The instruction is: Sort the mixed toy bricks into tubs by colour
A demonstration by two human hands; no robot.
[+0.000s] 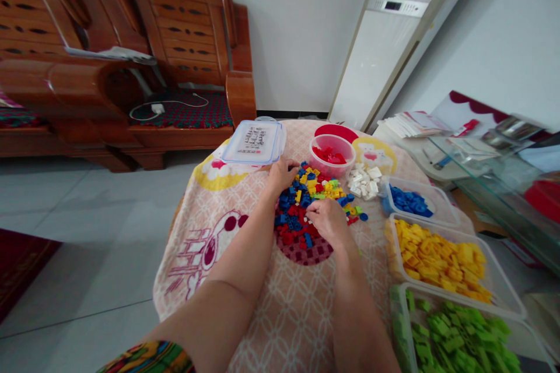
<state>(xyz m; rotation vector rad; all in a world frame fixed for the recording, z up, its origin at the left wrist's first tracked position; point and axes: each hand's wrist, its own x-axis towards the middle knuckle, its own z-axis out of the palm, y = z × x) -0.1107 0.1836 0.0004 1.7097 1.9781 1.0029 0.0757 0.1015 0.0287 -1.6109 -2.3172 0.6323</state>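
Note:
A heap of small mixed bricks (306, 201), blue, red, yellow and green, lies on a pink patterned cloth (289, 297) over a table. My left hand (281, 173) rests at the heap's far left edge with its fingers curled down onto the bricks. My right hand (327, 220) lies on the near right side of the heap, knuckles up, fingers bent into the bricks. What either hand has between its fingers is hidden.
A clear round tub of red bricks (332, 154) and a white brick pile (364, 180) sit behind the heap. To the right stand bins of blue (409, 201), yellow (441, 259) and green bricks (455, 335). A lidded box (255, 141) sits far left, a wooden bench (131, 58) beyond.

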